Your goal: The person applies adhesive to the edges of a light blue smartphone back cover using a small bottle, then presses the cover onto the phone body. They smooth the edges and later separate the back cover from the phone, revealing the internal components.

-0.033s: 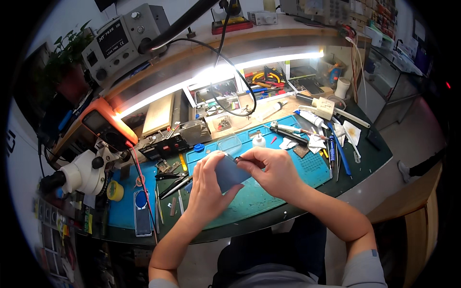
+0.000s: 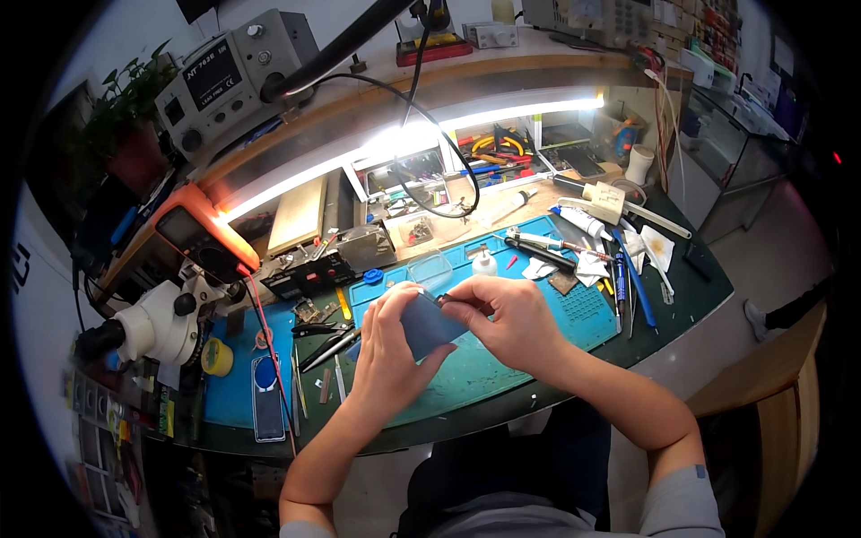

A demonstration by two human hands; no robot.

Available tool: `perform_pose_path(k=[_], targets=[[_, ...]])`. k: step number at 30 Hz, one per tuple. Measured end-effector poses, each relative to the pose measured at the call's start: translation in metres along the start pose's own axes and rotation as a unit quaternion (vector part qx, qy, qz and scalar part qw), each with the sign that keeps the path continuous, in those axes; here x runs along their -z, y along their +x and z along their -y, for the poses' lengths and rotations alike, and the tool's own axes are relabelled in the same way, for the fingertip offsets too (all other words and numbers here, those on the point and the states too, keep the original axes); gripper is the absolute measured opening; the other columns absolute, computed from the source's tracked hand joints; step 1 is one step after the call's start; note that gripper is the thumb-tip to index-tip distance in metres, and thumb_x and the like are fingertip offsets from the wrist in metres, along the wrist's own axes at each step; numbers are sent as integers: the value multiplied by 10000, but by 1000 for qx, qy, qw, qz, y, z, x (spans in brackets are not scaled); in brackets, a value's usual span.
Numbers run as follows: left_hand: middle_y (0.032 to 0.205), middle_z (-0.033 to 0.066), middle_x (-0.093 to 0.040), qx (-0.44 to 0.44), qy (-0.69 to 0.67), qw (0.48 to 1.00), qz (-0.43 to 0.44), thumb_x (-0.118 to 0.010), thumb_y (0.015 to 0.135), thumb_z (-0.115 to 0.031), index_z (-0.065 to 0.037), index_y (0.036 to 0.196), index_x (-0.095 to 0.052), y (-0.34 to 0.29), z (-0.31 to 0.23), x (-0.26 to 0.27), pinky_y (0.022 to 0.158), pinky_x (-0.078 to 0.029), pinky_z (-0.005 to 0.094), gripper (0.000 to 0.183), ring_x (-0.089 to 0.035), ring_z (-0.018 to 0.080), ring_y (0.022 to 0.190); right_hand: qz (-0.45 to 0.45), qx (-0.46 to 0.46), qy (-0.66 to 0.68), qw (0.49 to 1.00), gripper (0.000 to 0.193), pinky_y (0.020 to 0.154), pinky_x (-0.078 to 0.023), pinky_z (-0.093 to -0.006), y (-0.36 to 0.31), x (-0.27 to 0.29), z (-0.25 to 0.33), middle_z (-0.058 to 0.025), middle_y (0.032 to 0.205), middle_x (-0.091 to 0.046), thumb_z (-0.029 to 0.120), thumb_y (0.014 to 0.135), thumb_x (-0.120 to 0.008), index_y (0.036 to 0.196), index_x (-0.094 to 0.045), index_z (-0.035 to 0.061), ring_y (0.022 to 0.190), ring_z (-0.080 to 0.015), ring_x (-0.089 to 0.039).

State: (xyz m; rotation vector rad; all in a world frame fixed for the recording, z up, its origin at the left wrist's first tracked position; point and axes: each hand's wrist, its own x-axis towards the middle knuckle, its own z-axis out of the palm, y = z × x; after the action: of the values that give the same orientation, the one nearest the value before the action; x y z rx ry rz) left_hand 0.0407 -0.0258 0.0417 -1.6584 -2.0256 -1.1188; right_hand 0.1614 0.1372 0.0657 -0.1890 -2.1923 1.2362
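A flat, blue-grey rectangular panel [image 2: 425, 328] was tilted mid-frame, gripped between thumb and fingers of the left hand [image 2: 384, 360]; the right hand [image 2: 515, 325] pinched a small dark piece [image 2: 444, 300] at its upper edge, above a flat teal mat [image 2: 475, 372].

Grey box [image 2: 240, 88]: far beyond and left of my left hand [image 2: 395, 350]; its black panel [image 2: 215, 83] bears white capitals and digits in a large upper row, readable to me, with smaller lettering and a mark beneath.
Wall [image 2: 24, 255]: at the far left of my grip, large dark characters, partly lost in shadow.
White tube [image 2: 583, 221]: beyond and right of my right hand [image 2: 516, 323], dark print too small for me to read.
Orange meter [image 2: 199, 229]: left of and beyond my grip, dial markings too small to read.
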Motion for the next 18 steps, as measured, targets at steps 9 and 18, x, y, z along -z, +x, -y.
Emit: perform_pose_path(k=[9,18], targets=[[1254,228,-562,29,112,993,26,-955,664,-165,3,1326,-378,3,-27,17,878,-550,468,894,-625,434,1092,8,14,-31,999,195,659,-556,-368,-3,-4,18,-144,846,-746,212,936,-729,996,-754,28,710,-263,-716],[1065,232,-594,134,99,986,34,-971,676,-297,-32,1262,-334,20,-11,33,787,-566,461,905,-679,389,910,-8,-130,-201,971,216,745,-564,-414,-10,39,-13,-136,864,-759,281,927,-730,1014,-761,85,807,-297,-741]])
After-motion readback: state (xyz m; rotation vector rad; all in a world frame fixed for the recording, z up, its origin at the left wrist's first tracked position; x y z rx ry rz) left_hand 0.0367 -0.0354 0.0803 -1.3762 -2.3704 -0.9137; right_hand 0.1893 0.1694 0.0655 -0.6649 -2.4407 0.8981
